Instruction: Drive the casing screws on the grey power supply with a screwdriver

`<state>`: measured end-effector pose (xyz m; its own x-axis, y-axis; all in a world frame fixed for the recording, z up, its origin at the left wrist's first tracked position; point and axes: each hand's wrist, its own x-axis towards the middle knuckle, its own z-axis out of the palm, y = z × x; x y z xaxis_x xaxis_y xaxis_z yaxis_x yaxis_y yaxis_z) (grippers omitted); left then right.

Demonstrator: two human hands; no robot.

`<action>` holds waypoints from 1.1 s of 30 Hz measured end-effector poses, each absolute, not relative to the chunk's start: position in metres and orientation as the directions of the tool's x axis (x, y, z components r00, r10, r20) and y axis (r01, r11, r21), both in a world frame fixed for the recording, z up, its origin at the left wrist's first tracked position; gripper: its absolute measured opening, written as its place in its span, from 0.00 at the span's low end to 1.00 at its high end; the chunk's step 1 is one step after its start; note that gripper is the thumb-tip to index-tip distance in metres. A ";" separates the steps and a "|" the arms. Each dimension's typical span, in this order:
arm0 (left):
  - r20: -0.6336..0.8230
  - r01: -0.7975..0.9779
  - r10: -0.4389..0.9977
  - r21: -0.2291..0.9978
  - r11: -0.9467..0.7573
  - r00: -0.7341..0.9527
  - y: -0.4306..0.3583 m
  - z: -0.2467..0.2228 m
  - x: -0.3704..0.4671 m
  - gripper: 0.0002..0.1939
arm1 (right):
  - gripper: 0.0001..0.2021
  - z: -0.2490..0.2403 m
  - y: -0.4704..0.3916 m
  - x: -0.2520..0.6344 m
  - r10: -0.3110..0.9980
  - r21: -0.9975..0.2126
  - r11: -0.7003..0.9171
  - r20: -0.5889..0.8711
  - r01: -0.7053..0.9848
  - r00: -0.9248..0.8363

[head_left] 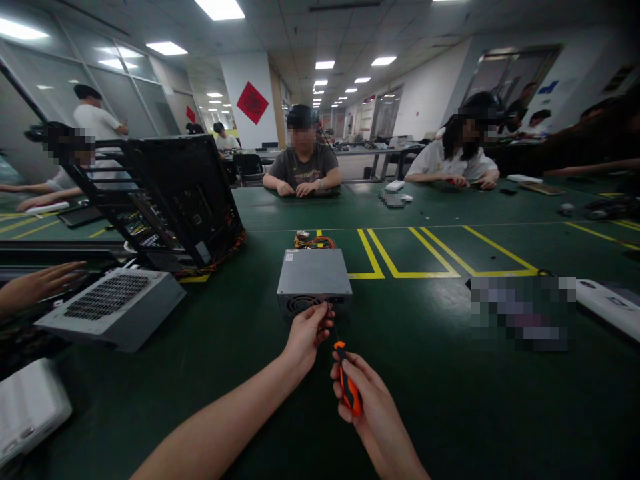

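A grey metal computer power supply (pixel 314 272) sits on the green table in front of me, its fan grille and socket side facing me. Orange and yellow cables (pixel 320 243) bunch up behind it. My right hand (pixel 373 397) is wrapped around the orange and black handle of a screwdriver (pixel 349 387), whose thin shaft slants up toward the power supply's near face. At that face, my left hand (pixel 307 333) is closed in a pinch by the screwdriver's tip. Whatever lies between those fingertips is too small and hidden to tell.
To the left lie a second power supply (pixel 125 313) and an open black computer case (pixel 175 200), with another person's hand (pixel 43 283) close by. A white device (pixel 30 407) sits front left. Another white device (pixel 607 307) lies right. Two people sit across the table.
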<state>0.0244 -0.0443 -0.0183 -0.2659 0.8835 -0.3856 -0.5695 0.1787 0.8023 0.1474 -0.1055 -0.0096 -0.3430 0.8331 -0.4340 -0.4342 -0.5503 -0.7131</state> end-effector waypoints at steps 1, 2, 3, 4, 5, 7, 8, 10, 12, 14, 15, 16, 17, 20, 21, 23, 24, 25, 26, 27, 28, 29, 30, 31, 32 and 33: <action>-0.379 -0.565 0.886 0.806 0.175 -0.267 -0.045 -0.019 0.025 0.09 | 0.15 -0.010 -0.105 0.147 0.832 -0.712 -0.552 -0.436 -0.433 -0.344; -0.368 -0.558 0.891 0.813 0.170 -0.265 -0.046 -0.020 0.025 0.09 | 0.15 -0.010 -0.105 0.147 0.830 -0.712 -0.556 -0.441 -0.429 -0.343; -0.351 -0.544 0.898 0.823 0.161 -0.265 -0.047 -0.021 0.026 0.10 | 0.16 -0.010 -0.104 0.146 0.827 -0.712 -0.559 -0.446 -0.425 -0.342; -0.326 -0.522 0.906 0.840 0.147 -0.269 -0.049 -0.022 0.027 0.10 | 0.16 -0.010 -0.104 0.146 0.827 -0.712 -0.560 -0.448 -0.424 -0.339; -0.295 -0.491 0.914 0.862 0.130 -0.277 -0.050 -0.023 0.028 0.11 | 0.16 -0.010 -0.103 0.145 0.828 -0.711 -0.559 -0.450 -0.426 -0.335; -0.224 -0.415 0.923 0.906 0.079 -0.313 -0.054 -0.023 0.029 0.14 | 0.16 -0.008 -0.103 0.144 0.831 -0.715 -0.554 -0.450 -0.426 -0.326; -0.183 -0.373 0.924 0.927 0.048 -0.336 -0.055 -0.023 0.028 0.16 | 0.16 -0.007 -0.103 0.143 0.838 -0.722 -0.544 -0.446 -0.428 -0.314; -0.087 -0.279 0.925 0.960 -0.022 -0.370 -0.057 -0.019 0.026 0.18 | 0.15 -0.006 -0.103 0.142 0.856 -0.737 -0.516 -0.435 -0.436 -0.279; 0.043 -0.153 0.919 0.982 -0.111 -0.391 -0.059 -0.012 0.020 0.18 | 0.14 -0.006 -0.104 0.142 0.862 -0.727 -0.507 -0.435 -0.463 -0.261; 0.211 0.016 0.885 0.974 -0.224 -0.415 -0.059 -0.005 0.013 0.17 | 0.12 -0.006 -0.105 0.142 0.841 -0.681 -0.540 -0.462 -0.494 -0.282; 0.301 0.109 0.857 0.953 -0.282 -0.419 -0.059 -0.002 0.009 0.15 | 0.11 -0.006 -0.104 0.142 0.823 -0.656 -0.566 -0.482 -0.499 -0.300; 0.393 0.209 0.822 0.919 -0.335 -0.412 -0.058 0.000 0.005 0.12 | 0.10 -0.006 -0.104 0.142 0.805 -0.635 -0.592 -0.504 -0.496 -0.313; 0.474 0.305 0.786 0.876 -0.374 -0.398 -0.058 0.000 0.001 0.09 | 0.09 -0.006 -0.104 0.142 0.784 -0.619 -0.618 -0.527 -0.484 -0.327; 0.686 0.596 0.696 0.655 -0.465 -0.211 -0.055 -0.003 -0.007 0.08 | 0.10 -0.003 -0.101 0.141 0.720 -0.578 -0.693 -0.583 -0.431 -0.376; 0.721 0.688 0.685 0.551 -0.472 -0.107 -0.055 -0.005 -0.009 0.10 | 0.10 -0.002 -0.101 0.140 0.702 -0.563 -0.711 -0.599 -0.422 -0.385; 0.741 0.815 0.669 0.357 -0.456 0.049 -0.054 -0.009 -0.011 0.12 | 0.11 0.000 -0.099 0.139 0.683 -0.542 -0.729 -0.621 -0.418 -0.385; 0.738 0.855 0.669 0.288 -0.430 0.088 -0.053 -0.010 -0.012 0.13 | 0.11 0.000 -0.099 0.138 0.684 -0.540 -0.727 -0.625 -0.423 -0.378; 0.733 0.885 0.672 0.240 -0.400 0.105 -0.053 -0.010 -0.013 0.14 | 0.10 0.000 -0.099 0.138 0.688 -0.544 -0.723 -0.623 -0.427 -0.372; 0.728 0.906 0.677 0.209 -0.369 0.108 -0.052 -0.010 -0.014 0.15 | 0.09 0.000 -0.099 0.137 0.694 -0.550 -0.717 -0.617 -0.428 -0.370; 0.719 0.922 0.687 0.189 -0.338 0.104 -0.051 -0.010 -0.015 0.15 | 0.07 0.001 -0.099 0.138 0.701 -0.559 -0.711 -0.609 -0.427 -0.371; 0.710 0.934 0.697 0.175 -0.312 0.100 -0.051 -0.009 -0.016 0.15 | 0.07 0.001 -0.100 0.138 0.704 -0.565 -0.709 -0.604 -0.422 -0.373; 0.700 0.942 0.707 0.162 -0.293 0.100 -0.050 -0.009 -0.017 0.16 | 0.07 0.001 -0.100 0.139 0.706 -0.571 -0.707 -0.601 -0.417 -0.375; 0.692 0.949 0.715 0.150 -0.277 0.100 -0.050 -0.009 -0.018 0.16 | 0.07 0.002 -0.101 0.139 0.705 -0.575 -0.708 -0.598 -0.410 -0.380; 0.687 0.954 0.719 0.138 -0.265 0.100 -0.049 -0.009 -0.019 0.16 | 0.07 0.003 -0.101 0.140 0.701 -0.577 -0.713 -0.599 -0.399 -0.387; 0.685 0.959 0.721 0.127 -0.255 0.102 -0.049 -0.009 -0.019 0.16 | 0.06 0.005 -0.101 0.140 0.695 -0.577 -0.719 -0.602 -0.387 -0.393; 0.685 0.962 0.721 0.116 -0.247 0.102 -0.048 -0.010 -0.020 0.16 | 0.07 0.006 -0.101 0.140 0.685 -0.575 -0.729 -0.607 -0.372 -0.403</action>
